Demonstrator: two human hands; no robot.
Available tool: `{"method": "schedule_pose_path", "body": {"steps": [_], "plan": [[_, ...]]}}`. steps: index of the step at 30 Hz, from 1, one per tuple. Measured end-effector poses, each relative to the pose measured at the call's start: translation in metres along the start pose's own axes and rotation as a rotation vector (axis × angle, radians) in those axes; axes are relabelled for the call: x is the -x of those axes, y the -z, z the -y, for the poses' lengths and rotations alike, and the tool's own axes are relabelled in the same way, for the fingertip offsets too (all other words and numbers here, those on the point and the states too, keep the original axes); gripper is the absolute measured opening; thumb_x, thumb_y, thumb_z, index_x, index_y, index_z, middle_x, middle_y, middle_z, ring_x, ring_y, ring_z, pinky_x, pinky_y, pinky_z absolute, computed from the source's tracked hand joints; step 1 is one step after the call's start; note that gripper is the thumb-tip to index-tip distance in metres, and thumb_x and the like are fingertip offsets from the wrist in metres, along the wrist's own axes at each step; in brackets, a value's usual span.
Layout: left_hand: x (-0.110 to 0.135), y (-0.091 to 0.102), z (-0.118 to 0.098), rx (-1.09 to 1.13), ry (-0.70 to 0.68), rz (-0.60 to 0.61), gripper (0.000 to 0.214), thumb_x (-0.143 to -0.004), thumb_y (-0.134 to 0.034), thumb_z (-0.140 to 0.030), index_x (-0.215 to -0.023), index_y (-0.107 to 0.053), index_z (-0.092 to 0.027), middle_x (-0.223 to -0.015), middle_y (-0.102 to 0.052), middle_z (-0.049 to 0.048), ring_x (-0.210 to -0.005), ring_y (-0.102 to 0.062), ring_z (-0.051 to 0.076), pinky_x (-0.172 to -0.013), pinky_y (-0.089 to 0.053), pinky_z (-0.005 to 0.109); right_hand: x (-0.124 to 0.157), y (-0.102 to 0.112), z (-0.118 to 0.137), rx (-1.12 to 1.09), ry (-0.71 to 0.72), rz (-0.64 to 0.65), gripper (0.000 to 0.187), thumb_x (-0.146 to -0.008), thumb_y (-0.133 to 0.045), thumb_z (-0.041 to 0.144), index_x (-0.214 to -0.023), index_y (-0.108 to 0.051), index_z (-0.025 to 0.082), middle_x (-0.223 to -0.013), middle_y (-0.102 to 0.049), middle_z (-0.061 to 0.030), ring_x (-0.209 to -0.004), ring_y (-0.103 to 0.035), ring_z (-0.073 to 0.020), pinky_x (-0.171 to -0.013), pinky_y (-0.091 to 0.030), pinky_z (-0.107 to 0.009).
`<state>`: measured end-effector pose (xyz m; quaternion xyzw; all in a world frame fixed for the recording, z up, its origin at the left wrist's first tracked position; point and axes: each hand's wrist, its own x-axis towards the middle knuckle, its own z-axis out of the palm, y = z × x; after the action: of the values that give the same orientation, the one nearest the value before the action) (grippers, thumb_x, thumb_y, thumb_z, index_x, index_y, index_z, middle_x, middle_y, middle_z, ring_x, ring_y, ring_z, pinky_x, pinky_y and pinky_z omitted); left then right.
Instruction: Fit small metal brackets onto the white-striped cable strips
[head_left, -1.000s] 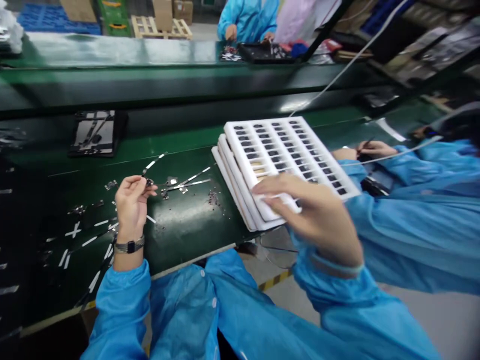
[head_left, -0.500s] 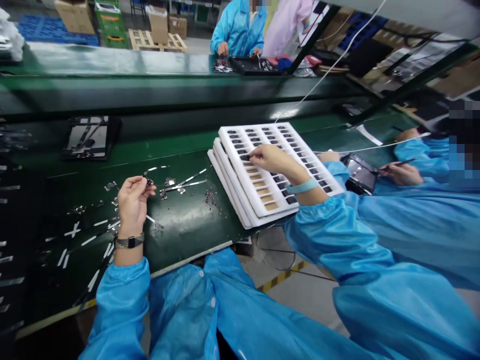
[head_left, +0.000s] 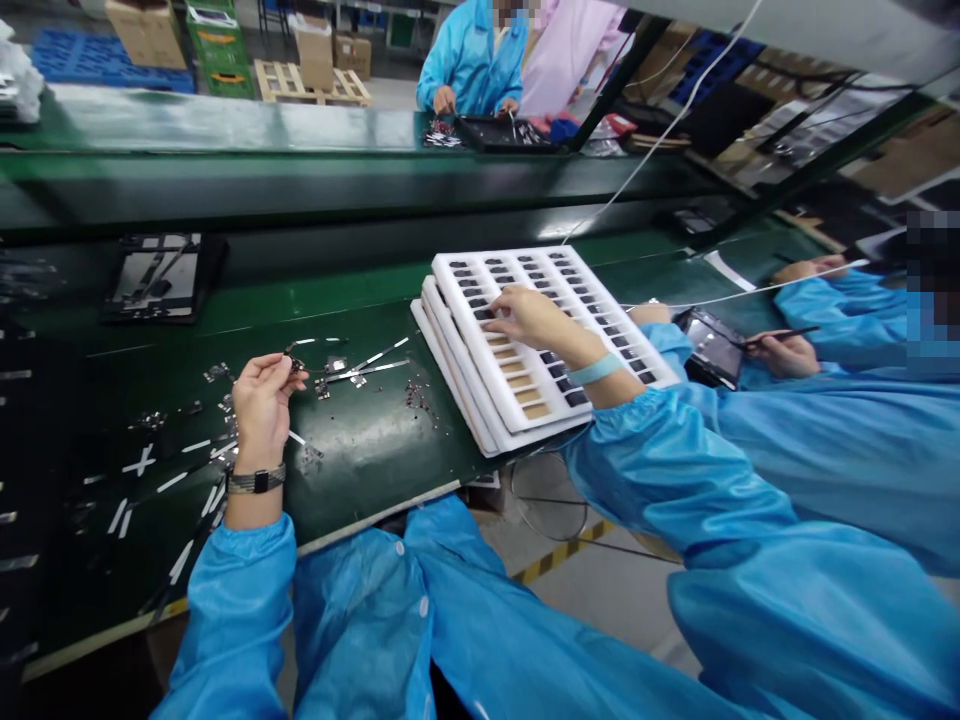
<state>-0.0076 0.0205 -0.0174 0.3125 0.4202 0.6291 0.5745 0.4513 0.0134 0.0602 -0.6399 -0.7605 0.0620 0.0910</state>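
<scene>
Two bare hands are at work over the green bench (head_left: 375, 440). The left hand (head_left: 259, 405) has thumb and fingertips closed on a small dark component (head_left: 295, 365), held above the bench top with white-striped flex cables (head_left: 385, 353) lying just beyond it. The right hand (head_left: 529, 318) reaches over the uppermost white foam tray (head_left: 477, 345), its fingertips at the left-hand column, where slots with black parts (head_left: 568, 384) give way to slots showing a tan floor (head_left: 523, 380); I cannot tell whether those fingers are clamped on a part or apart, because the gap between them is too small to read. Good handling at that slot, as I judge it, means gripping by the edges with light pressure, working straight up or down so the thin foam dividers are not bent, and letting the wrist clear the neighbouring rows. The tray sits on lower foam trays (head_left: 450, 372) that look slightly out of line, so pressing down hard could shift them. The left hand would best stay quiet and loose, pinching the component without kinking anything attached, and well apart from the scattered tiny reddish-dark pieces (head_left: 418, 397), which a sleeve could easily sweep away.
</scene>
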Motion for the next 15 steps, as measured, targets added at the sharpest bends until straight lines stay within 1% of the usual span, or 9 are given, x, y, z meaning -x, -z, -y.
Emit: {"method": "schedule_pose_path", "body": {"steps": [3,6,10,13,15], "plan": [[0.000,0.001,0.001,-0.004,0.005,-0.006,0.038,-0.070,-0.096,-0.028,-0.092,-0.068,-0.016,-0.077,-0.074,0.0014,-0.063,-0.075,0.014,-0.055,-0.056,0.020,0.000,0.005,-0.002,-0.120,-0.022,0.014,0.022,-0.091,-0.073,0.039,-0.095,-0.079,0.018,-0.090,-0.069,-0.0086,-0.083,-0.062,-0.0251,-0.079,-0.049,-0.038],[0.000,0.001,0.002,-0.010,0.001,-0.012,0.038,-0.071,-0.096,-0.028,-0.092,-0.067,-0.016,-0.078,-0.074,0.0010,-0.063,-0.075,0.014,-0.056,-0.056,0.019,0.000,0.012,-0.003,-0.222,-0.042,0.020,0.023,-0.094,-0.068,0.038,-0.095,-0.080,0.017,-0.086,-0.070,-0.0074,-0.081,-0.062,-0.0235,-0.078,-0.049,-0.037],[0.000,0.001,0.001,-0.011,-0.002,-0.032,0.037,-0.069,-0.095,-0.027,-0.092,-0.068,-0.016,-0.078,-0.074,0.0003,-0.063,-0.075,0.013,-0.056,-0.056,0.019,-0.001,0.016,0.001,-0.172,-0.013,0.028,0.021,-0.089,-0.075,0.038,-0.094,-0.081,0.018,-0.085,-0.069,-0.0056,-0.079,-0.061,-0.0219,-0.077,-0.047,-0.036],[0.000,0.001,0.001,0.001,0.004,-0.046,0.037,-0.067,-0.095,-0.026,-0.091,-0.069,-0.015,-0.076,-0.074,0.0006,-0.063,-0.074,0.013,-0.056,-0.056,0.020,-0.003,0.015,0.004,-0.136,-0.008,0.035,0.021,-0.087,-0.078,0.040,-0.091,-0.078,0.019,-0.082,-0.068,-0.0044,-0.077,-0.060,-0.0207,-0.075,-0.045,-0.034],[0.000,0.000,0.001,0.004,0.006,-0.056,0.035,-0.068,-0.095,-0.025,-0.091,-0.069,-0.015,-0.076,-0.074,0.0007,-0.062,-0.074,0.013,-0.055,-0.055,0.019,-0.003,0.014,0.005,-0.131,-0.007,0.036,0.023,-0.087,-0.078,0.041,-0.093,-0.077,0.019,-0.080,-0.067,-0.0034,-0.075,-0.059,-0.0201,-0.073,-0.043,-0.034]]}}
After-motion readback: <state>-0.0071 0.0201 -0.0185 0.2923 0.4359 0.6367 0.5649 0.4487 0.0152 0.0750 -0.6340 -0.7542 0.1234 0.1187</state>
